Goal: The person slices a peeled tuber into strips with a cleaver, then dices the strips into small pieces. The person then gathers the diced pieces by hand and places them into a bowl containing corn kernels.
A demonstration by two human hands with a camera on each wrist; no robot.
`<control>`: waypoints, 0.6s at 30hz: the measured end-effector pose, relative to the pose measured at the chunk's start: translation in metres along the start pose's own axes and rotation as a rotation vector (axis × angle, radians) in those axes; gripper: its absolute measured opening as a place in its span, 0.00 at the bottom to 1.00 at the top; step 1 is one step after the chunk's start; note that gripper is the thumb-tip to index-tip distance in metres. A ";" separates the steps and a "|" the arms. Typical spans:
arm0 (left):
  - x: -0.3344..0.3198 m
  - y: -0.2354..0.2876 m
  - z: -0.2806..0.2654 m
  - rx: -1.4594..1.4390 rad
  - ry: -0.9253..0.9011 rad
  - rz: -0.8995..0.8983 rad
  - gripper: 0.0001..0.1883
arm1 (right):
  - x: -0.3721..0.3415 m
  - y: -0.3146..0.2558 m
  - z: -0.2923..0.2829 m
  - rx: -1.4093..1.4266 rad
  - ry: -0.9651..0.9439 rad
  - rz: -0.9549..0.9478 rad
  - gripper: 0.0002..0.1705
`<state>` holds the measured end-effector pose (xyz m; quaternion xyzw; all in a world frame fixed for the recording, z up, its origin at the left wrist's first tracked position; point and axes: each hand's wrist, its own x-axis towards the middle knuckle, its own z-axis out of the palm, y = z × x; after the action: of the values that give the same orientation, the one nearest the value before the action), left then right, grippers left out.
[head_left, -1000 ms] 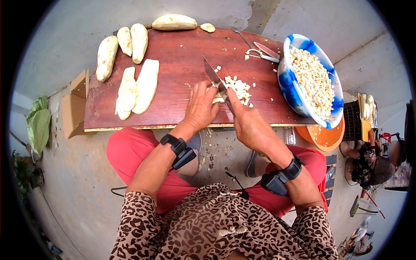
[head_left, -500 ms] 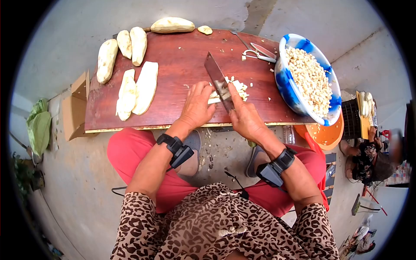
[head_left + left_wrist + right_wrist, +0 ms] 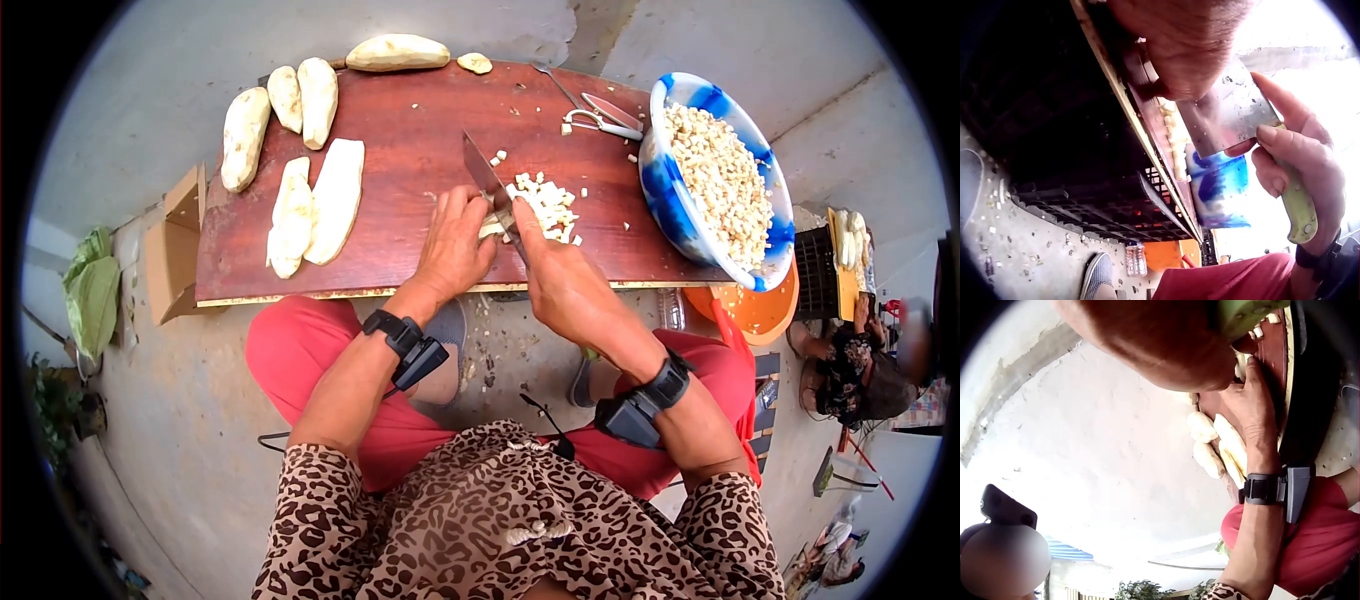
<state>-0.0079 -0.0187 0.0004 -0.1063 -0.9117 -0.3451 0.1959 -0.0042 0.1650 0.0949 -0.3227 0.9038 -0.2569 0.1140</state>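
My right hand grips a cleaver by its green handle. Its broad blade stands beside the left fingertips, across the end of a pale root strip. With bent fingers my left hand holds that strip down on the red-brown board; the hand hides most of the strip. Right of the blade lies a pile of white root cubes. Two long cut slabs of peeled root rest to the left of the hands.
Whole peeled roots line the board's far left edge. A blue-and-white basin of diced root stands at the right, near a white-handled peeler. An orange basin sits below. Another person is at far right.
The cleaver rose, its flat side showing half a second ago, and is now lower again, slightly further left. Left hand stays almost in place on the strip.
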 end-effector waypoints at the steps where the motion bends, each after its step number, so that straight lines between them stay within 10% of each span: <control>1: -0.001 0.000 0.000 0.006 -0.003 -0.010 0.20 | 0.004 0.001 0.006 -0.014 0.009 -0.007 0.42; 18: -0.003 0.004 -0.004 0.032 0.013 -0.017 0.24 | 0.001 0.004 0.003 0.055 0.059 -0.015 0.44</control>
<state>-0.0034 -0.0185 0.0040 -0.0930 -0.9166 -0.3330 0.2006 -0.0061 0.1662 0.0905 -0.3183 0.8971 -0.2917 0.0940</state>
